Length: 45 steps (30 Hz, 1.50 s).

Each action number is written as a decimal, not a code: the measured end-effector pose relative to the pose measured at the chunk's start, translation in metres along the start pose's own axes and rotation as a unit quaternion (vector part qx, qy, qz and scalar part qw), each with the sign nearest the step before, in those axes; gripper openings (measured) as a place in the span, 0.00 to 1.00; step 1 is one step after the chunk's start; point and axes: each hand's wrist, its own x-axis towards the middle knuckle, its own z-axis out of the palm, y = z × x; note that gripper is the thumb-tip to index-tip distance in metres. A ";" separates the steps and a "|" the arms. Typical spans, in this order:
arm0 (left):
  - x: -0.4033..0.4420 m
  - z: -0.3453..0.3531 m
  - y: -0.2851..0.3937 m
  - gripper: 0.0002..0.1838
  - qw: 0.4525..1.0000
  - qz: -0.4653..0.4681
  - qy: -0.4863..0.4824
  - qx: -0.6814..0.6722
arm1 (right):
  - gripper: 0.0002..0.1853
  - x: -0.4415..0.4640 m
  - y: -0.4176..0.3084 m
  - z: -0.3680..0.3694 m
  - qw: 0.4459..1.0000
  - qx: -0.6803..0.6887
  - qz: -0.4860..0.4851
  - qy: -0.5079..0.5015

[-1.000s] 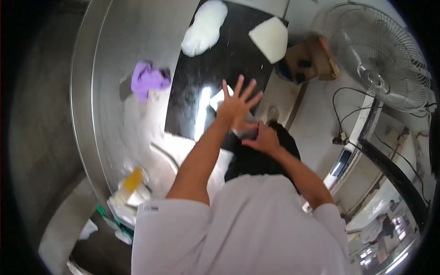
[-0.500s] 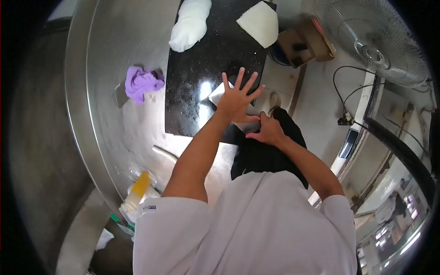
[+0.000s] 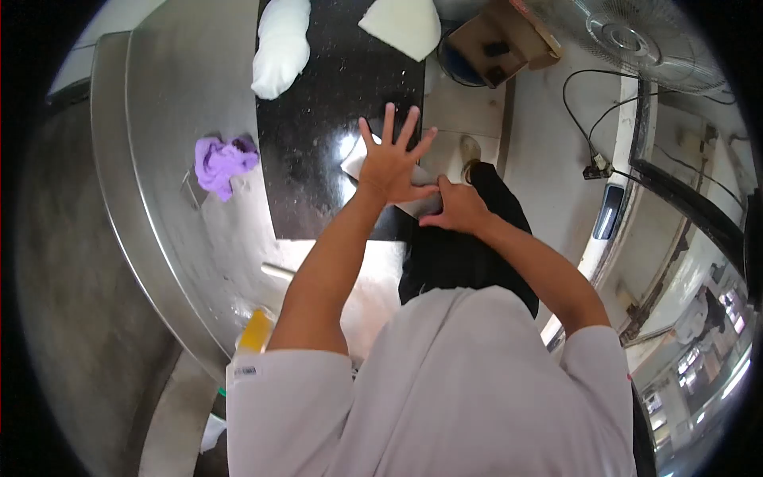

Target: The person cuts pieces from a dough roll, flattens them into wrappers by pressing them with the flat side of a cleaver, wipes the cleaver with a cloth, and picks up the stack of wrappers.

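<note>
My left hand [image 3: 389, 168] is spread flat with its fingers apart, over a flat, shiny grey blade-like piece [image 3: 353, 165] that shows on both sides of the palm. My right hand [image 3: 461, 208] is at the near end of this piece, with thumb and forefinger around its edge. Both hands are at the near right corner of a black, speckled board [image 3: 318, 111]. A white, rounded mass [image 3: 281, 49] lies at the board's far left, and a pale, wedge-shaped slab [image 3: 404, 27] at its far right.
A purple cloth [image 3: 222, 164] lies on the metal table [image 3: 191, 79] left of the board. Near my left forearm are a pale stick [image 3: 277, 271] and a yellow object [image 3: 256, 331]. At right are a cardboard box [image 3: 509, 40], a fan [image 3: 628, 40] and black cables [image 3: 574, 103].
The view has shifted, so the board, cloth and box appear farther left or higher. Both hands keep nearly the same pose at the blade-like piece.
</note>
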 end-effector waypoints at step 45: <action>0.033 0.011 -0.014 0.62 0.963 -0.223 0.130 0.070 | 0.45 0.094 0.044 -0.099 0.962 -0.156 -0.208 -0.086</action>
